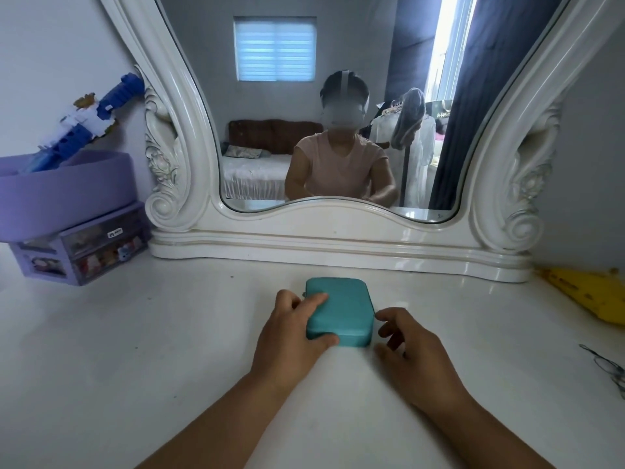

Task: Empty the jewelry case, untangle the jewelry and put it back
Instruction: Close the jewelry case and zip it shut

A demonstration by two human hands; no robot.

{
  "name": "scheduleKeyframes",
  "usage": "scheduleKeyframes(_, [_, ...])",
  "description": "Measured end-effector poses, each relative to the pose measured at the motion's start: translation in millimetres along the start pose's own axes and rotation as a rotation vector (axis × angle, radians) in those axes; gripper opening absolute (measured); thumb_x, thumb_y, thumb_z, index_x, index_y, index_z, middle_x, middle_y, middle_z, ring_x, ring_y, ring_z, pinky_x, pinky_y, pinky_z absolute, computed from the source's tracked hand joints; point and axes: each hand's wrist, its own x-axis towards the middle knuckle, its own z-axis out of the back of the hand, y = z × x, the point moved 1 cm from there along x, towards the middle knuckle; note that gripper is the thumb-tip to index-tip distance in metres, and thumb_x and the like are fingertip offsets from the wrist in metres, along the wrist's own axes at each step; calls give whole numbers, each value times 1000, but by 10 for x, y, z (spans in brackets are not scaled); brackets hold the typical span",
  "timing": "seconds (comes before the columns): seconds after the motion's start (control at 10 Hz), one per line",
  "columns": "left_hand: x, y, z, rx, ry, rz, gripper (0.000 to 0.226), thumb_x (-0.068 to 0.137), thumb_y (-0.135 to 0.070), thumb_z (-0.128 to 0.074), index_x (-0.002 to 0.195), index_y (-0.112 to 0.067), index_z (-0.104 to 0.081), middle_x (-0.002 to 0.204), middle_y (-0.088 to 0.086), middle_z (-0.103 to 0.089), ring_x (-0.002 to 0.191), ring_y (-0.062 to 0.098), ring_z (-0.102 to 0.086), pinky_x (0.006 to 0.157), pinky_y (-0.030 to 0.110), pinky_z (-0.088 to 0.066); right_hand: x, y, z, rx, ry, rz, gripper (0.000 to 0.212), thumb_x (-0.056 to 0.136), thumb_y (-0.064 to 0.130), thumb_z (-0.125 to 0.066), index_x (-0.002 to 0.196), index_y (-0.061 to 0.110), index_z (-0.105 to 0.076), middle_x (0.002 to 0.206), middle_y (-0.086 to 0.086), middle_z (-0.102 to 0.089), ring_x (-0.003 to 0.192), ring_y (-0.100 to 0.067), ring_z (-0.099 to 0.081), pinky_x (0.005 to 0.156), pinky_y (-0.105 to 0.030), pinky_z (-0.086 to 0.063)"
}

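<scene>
The teal jewelry case (341,311) lies flat and closed on the white tabletop (169,333), straight in front of me and a little short of the base of the big white carved mirror (189,137). My left hand (291,328) grips the case at its left end: my forefinger lies stretched across the lid near the far left corner, and my thumb presses against the near side wall, so that the end of the case sits pinched between them. The small zip pull shows just beside my forefinger at the far left edge. My right hand (411,350) is at the case's right end, its fingers loosely curled and holding nothing; the fingertips are just beside the right side wall, and I cannot tell whether they touch it. Both my forearms reach in from the bottom of the view. To my left, against the wall, stands a small purple drawer unit (84,252) with clear fronts, and on it a wide purple tub (67,191) with a blue and white toy (84,123) sticking up out of it at a slant. At the far right a yellow packet (588,292) lies on the tabletop, and nearer to me at the right edge lies a thin tangle of dark wire or chain (608,367), too small to make out.
</scene>
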Motion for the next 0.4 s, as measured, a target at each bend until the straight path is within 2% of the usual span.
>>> scheduleKeyframes(0.1, [-7, 24, -16, -34, 4, 14, 65, 77, -32, -72, 135, -35, -42, 105, -4, -36, 89, 13, -52, 91, 24, -46, -17, -26, -23, -21, 16, 20, 37, 83, 12, -59, 113, 33, -51, 92, 16, -55, 81, -8, -56, 66, -9, -39])
scheduleKeyframes(0.2, [1, 31, -6, -43, 3, 27, 64, 79, -29, -71, 136, -35, -41, 104, -4, -35, 88, 13, -50, 91, 23, -45, -19, -45, -40, -28, 36, 27, 41, 84, 16, -58, 120, 35, -48, 94, 16, -54, 84, -4, -54, 68, -6, -37])
scheduleKeyframes(0.3, [-21, 35, -3, -73, 37, 29, 65, 80, -26, -70, 137, -33, -40, 107, -2, -37, 90, 16, -51, 94, 30, -46, -29, -61, -63, -56, 67, 24, 44, 84, 17, -58, 124, 34, -47, 95, 17, -53, 86, -2, -52, 68, -4, -36])
scheduleKeyframes(0.4, [-27, 3, 153, -79, 60, 65, 75, 76, -36, -72, 140, -35, -34, 125, -5, -36, 101, 16, -54, 95, 33, -47, -5, -5, 73, -8, -9, -14, 46, 84, 18, -63, 125, 30, -48, 102, 11, -57, 86, -1, -52, 69, -3, -37])
